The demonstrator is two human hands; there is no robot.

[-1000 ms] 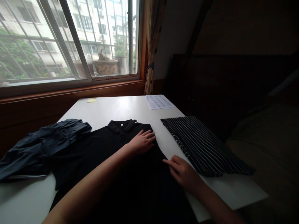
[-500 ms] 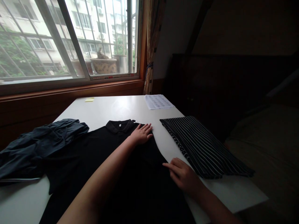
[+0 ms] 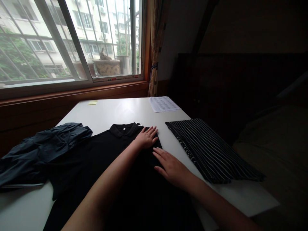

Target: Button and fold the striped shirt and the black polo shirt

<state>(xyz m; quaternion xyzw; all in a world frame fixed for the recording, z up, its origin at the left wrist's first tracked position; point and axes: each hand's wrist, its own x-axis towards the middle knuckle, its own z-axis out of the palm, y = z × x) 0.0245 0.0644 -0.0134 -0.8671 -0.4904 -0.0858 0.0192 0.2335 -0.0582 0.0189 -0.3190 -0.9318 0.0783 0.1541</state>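
Note:
A black polo shirt [image 3: 96,160] lies spread over the white table [image 3: 108,112], its collar at the far end and a small white label inside the neck. My left hand [image 3: 146,137] rests flat on the shirt's right shoulder, fingers spread. Just below it, my right hand [image 3: 169,165] lies over the shirt's right sleeve area with fingers stretched out. Both forearms cover part of the shirt's front. A small white ring-like thing [image 3: 139,124] shows behind the collar, partly hidden.
A crumpled dark blue garment [image 3: 48,147] lies to the left, touching the shirt. On the right is a folded black-and-white striped cloth [image 3: 211,147]. Printed sheets [image 3: 165,104] and a yellow note [image 3: 92,102] lie near the far edge, below the window [image 3: 72,41].
My right hand has moved left and away from me, from the shirt's right edge onto the cloth near my left hand, and its fingers have straightened. My left hand has stayed in place.

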